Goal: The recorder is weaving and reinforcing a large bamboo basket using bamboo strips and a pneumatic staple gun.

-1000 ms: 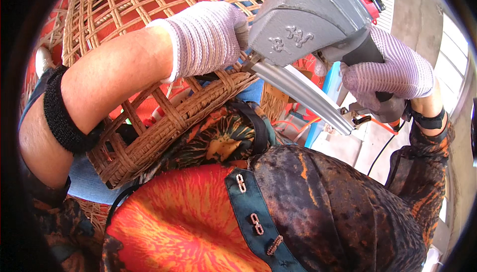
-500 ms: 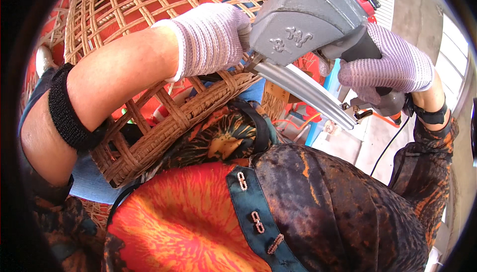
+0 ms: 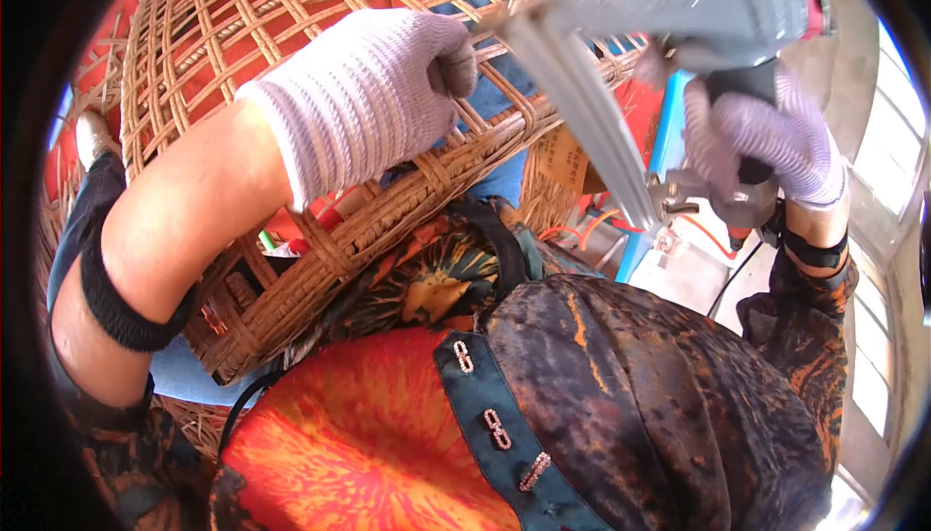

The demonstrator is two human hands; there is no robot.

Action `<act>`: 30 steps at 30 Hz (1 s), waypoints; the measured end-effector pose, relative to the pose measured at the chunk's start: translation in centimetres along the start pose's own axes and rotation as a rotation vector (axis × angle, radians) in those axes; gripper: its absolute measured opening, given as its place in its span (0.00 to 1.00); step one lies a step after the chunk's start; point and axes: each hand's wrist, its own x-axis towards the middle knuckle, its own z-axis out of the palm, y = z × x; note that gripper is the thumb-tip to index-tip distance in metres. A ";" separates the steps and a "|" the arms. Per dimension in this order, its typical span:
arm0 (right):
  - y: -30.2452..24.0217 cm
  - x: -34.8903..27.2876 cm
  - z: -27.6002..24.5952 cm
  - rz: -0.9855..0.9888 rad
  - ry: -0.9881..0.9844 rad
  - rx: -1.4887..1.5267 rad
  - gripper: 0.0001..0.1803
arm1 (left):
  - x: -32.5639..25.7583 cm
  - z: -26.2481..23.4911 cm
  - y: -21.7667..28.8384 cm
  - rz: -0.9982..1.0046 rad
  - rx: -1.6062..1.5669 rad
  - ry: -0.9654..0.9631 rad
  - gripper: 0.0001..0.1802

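A large woven rattan basket rests against my lap, its open lattice wall facing me and its thick braided rim below. My left hand, in a white knit glove, grips the lattice near the rim. My right hand, also gloved, holds the handle of a grey pneumatic nail gun with a long metal magazine. The gun's nose sits close to the basket weave beside my left fingers. A black band wraps my left forearm.
My patterned orange and dark clothing fills the lower view. An orange air hose and a blue frame piece lie beyond the basket on a pale floor. Bright windows are at the right.
The nail gun has risen and moved closer to the camera. My left hand shifted along the basket weave, and the basket turned slightly upward.
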 end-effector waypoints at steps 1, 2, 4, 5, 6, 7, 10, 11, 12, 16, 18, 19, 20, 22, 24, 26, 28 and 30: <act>-0.6 -0.5 0.4 0.079 0.238 0.041 0.17 | 0.0 0.2 0.2 0.066 -0.032 0.091 0.11; -0.6 -0.7 0.2 0.129 0.330 0.099 0.16 | -0.3 -0.1 0.8 0.080 0.018 0.104 0.10; -1.2 -1.2 0.4 0.154 0.497 0.089 0.17 | -1.8 -0.9 2.3 0.143 0.107 0.157 0.10; -1.7 -1.3 0.6 0.185 0.656 0.078 0.21 | -2.8 -1.2 2.9 0.199 0.186 0.210 0.10; -2.9 -2.0 -0.2 0.102 0.383 0.258 0.19 | -3.9 -1.3 4.2 0.132 0.097 0.182 0.11; -3.0 -2.2 0.2 0.096 0.387 0.260 0.19 | -5.0 -1.1 4.5 0.135 0.104 0.184 0.11; -3.7 -1.9 1.4 0.020 0.439 0.329 0.18 | -6.4 -0.6 4.7 0.185 0.090 0.315 0.14; -4.2 -1.7 1.7 0.013 0.438 0.330 0.18 | -6.6 -0.6 4.7 0.184 0.097 0.318 0.14; -4.7 -1.7 2.3 0.014 0.432 0.335 0.17 | -6.8 -0.8 4.6 0.211 0.156 0.326 0.14; -3.6 -2.0 2.2 -0.010 0.438 0.305 0.16 | -7.0 -1.9 4.6 0.061 0.146 0.203 0.11; -3.5 -2.0 2.1 -0.011 0.423 0.274 0.15 | -6.9 -2.0 4.7 0.062 0.140 0.203 0.11; -3.5 -2.2 2.2 -0.012 0.424 0.281 0.15 | -6.9 -1.8 4.9 0.064 0.122 0.206 0.11; -3.5 -2.3 2.2 -0.023 0.424 0.304 0.15 | -7.0 -1.9 5.2 0.040 0.126 0.178 0.10; -3.5 -2.3 2.2 -0.053 0.423 0.352 0.15 | -6.6 -2.0 3.9 0.122 0.118 0.198 0.10; -3.2 -2.5 2.4 -0.065 0.443 0.376 0.16 | -6.1 -2.7 3.2 0.182 0.078 0.148 0.09; -3.1 -2.5 2.5 -0.077 0.461 0.399 0.16 | -5.7 -3.4 2.8 0.189 0.072 0.125 0.09; -3.3 -2.9 2.6 -0.052 0.489 0.382 0.16 | -5.3 -3.8 2.3 0.180 0.037 0.101 0.08; -3.6 -3.0 3.1 -0.047 0.521 0.412 0.17 | -5.2 -4.3 2.3 0.205 0.190 0.112 0.09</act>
